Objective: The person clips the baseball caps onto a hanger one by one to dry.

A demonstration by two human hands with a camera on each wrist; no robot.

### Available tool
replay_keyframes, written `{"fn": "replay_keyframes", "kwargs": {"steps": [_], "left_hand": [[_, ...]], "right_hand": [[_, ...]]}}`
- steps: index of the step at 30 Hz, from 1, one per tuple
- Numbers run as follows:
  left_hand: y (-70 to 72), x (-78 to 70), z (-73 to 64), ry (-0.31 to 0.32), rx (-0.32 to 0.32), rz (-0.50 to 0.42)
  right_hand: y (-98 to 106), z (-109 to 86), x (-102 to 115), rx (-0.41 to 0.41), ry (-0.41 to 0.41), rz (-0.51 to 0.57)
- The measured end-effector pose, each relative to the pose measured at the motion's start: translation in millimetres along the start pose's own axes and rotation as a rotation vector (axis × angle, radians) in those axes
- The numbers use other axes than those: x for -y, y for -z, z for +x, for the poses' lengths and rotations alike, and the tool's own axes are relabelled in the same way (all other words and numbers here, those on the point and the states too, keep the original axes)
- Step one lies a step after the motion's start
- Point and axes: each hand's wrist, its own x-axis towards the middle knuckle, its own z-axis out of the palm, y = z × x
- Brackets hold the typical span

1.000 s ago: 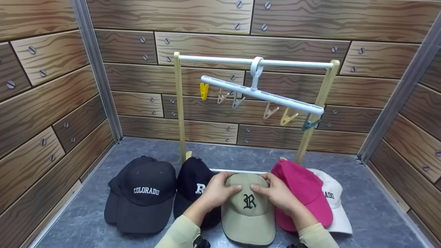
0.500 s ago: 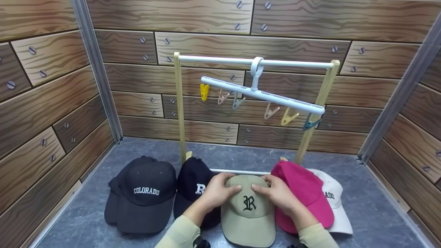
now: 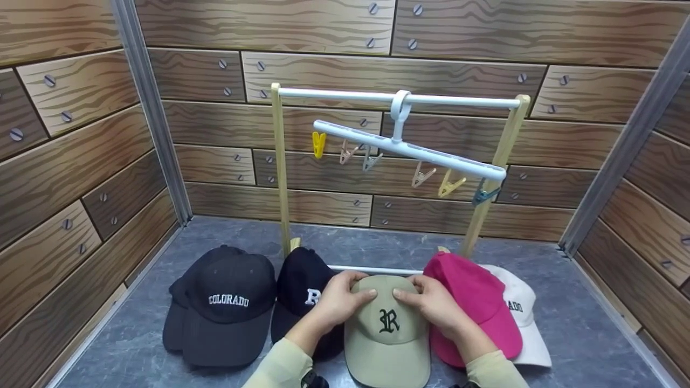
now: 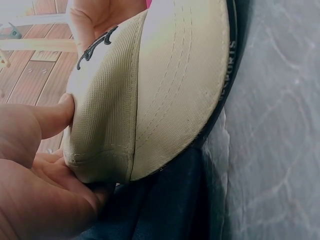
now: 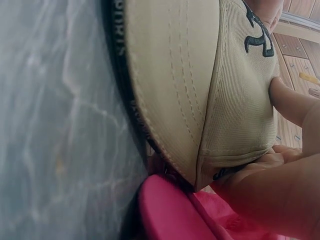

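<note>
A khaki baseball cap (image 3: 387, 355) with a dark embroidered R faces me at the front middle. My left hand (image 3: 340, 299) grips its left side, thumb on the crown front and fingers behind the edge. On the opposite side my right hand (image 3: 431, 299) holds it the same way. In the left wrist view the cap's brim (image 4: 175, 95) stands close over the grey surface; the right wrist view shows the thumb pressed on the crown (image 5: 240, 105). Beside the left hand lies a navy cap (image 3: 302, 275) with a white R. A pink cap (image 3: 469, 302) is beside the right hand.
Black caps, the front one a Colorado cap (image 3: 229, 323), lie at the left. A white cap (image 3: 531, 339) is partly behind the pink one. Behind stands a rack (image 3: 345, 95) with a tilted white hanger (image 3: 409, 149) bearing several coloured clips.
The khaki cap has shifted slightly down toward me, its crown top sinking a little between my hands. Both hands keep their hold and have barely moved.
</note>
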Motion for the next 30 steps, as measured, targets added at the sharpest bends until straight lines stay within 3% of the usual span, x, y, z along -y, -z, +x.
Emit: {"fn": "replay_keyframes", "kwargs": {"steps": [17,30], "left_hand": [[-2.0,-1.5,-1.4,-0.014,-0.032,-0.050],[0.4,-7.0,-0.3,0.023,-0.009,-0.114]], "right_hand": [[-1,-1.1,2,-0.019,0.010,0.014],[-2,-2.8,10,-0.020,0.026,0.045]]}}
